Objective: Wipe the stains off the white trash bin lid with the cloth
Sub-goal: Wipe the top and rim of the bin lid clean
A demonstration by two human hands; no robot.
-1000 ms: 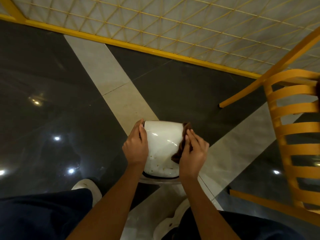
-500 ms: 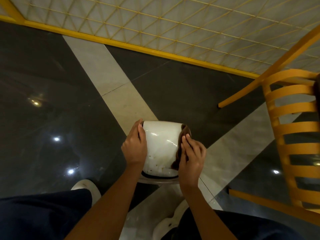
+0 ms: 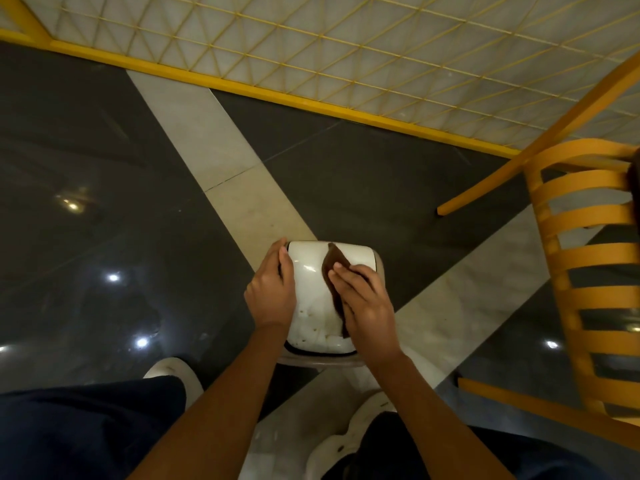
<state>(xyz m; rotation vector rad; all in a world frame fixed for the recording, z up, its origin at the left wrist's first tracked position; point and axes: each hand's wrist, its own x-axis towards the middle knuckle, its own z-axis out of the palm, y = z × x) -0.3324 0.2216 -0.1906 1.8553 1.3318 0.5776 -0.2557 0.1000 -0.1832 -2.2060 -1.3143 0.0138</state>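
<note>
The left hand (image 3: 272, 294) grips the lid (image 3: 311, 306) at its left edge, likely steadying it, low between the shoes (image 3: 175, 374); the right hand (image 3: 363, 303) presses the cloth (image 3: 334, 263) flat-fingered on its right side.

The white trash bin lid (image 3: 309, 287) is glossy and domed and sits on its bin, with brown stains (image 3: 313, 329) speckling its near part. A dark brown cloth (image 3: 334, 262) lies flat against its right half, one corner pointing to the far edge.
</note>
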